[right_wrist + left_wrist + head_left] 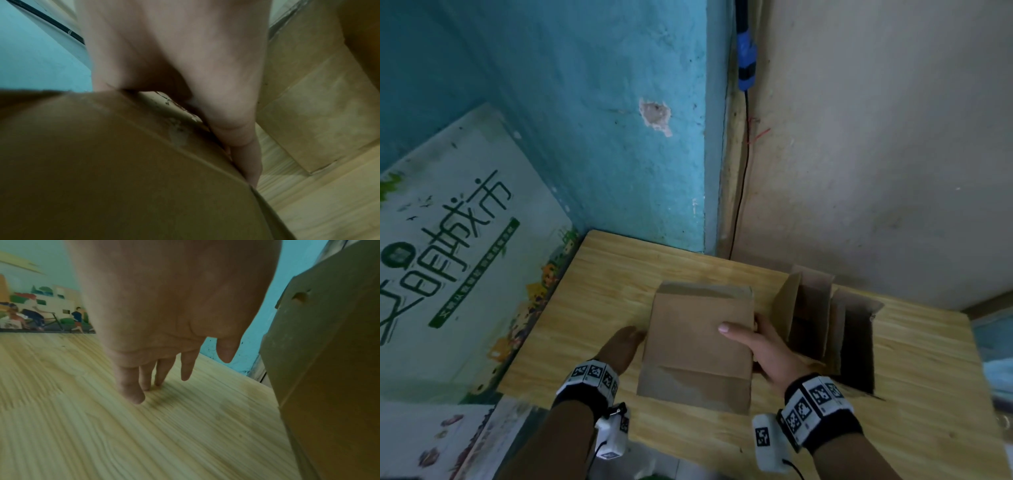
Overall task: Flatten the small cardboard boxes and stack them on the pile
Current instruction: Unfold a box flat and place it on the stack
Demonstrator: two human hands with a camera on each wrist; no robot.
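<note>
Right hand is clamped on the flattened box's right edge, thumb on top, above the wooden table. Left hand is kept relaxed, holding nothing. Stacking seems in hand; next, the box must be lowered squarely, then an upright box taken.

Plain brown flattened box on pale wood-grain table

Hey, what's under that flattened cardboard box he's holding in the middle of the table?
The flattened box covers whatever lies beneath. Around it only the wooden table shows. The right hand grips its right edge, thumb on top, fingers hidden. Whether a pile lies under it cannot be seen.
</note>
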